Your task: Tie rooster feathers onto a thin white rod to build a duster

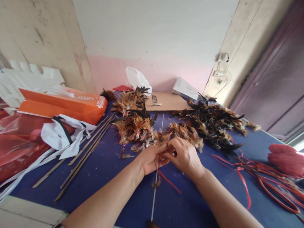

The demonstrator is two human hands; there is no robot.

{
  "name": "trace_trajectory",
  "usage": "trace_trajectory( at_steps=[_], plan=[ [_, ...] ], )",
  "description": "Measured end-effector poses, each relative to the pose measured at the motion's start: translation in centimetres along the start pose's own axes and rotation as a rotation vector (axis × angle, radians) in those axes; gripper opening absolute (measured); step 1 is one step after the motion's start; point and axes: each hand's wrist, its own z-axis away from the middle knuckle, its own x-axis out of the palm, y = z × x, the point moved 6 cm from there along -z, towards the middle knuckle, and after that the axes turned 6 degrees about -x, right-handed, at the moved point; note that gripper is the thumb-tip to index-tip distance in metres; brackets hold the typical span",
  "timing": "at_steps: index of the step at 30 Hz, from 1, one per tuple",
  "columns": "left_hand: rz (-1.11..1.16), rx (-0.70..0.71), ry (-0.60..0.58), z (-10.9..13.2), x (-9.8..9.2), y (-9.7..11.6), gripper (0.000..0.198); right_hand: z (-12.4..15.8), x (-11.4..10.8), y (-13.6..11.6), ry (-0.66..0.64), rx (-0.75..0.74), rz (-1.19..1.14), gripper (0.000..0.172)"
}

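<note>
Both my hands meet over the blue table (133,196) in the middle of the head view. My left hand (153,158) pinches the base of a small brown feather bunch (162,138), its fingers curled. Against it, my right hand (186,156) is closed, fingertips on the same bunch; the exact contact is hidden. A red strand (169,182) hangs from below my hands onto the table. Just beyond lie brown feather bundles (136,128) with red and white bases, and another brown pile (187,133) right behind my right hand.
Thin wooden sticks (83,161), white ribbons (57,134) and an orange bag (64,106) lie left. Black-brown feathers (213,120), red cords (268,177) and a red bundle (286,160) are right. Cardboard (166,99) lies at the back.
</note>
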Motion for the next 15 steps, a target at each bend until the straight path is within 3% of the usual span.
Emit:
trace_trajectory(
  at_steps=[6, 9, 12, 15],
  plan=[
    [0.058, -0.027, -0.013, -0.1, 0.1, -0.7, 0.007, 0.1, 0.4, -0.2, -0.009, -0.003, 0.057, 0.009],
    [0.028, -0.012, -0.012, -0.2, 0.0, -0.6, 0.009, 0.1, 0.4, 0.1, -0.002, 0.038, -0.021, 0.010],
    [-0.057, 0.057, 0.038, -0.2, -0.3, 0.2, 0.012, 0.2, 0.2, 1.4, 0.025, 0.167, -0.218, 0.019],
    [-0.179, 0.120, 0.078, 0.1, -0.3, 0.8, 0.015, 0.5, 0.4, 3.2, 0.019, 0.387, -0.464, 0.026]
  ],
)
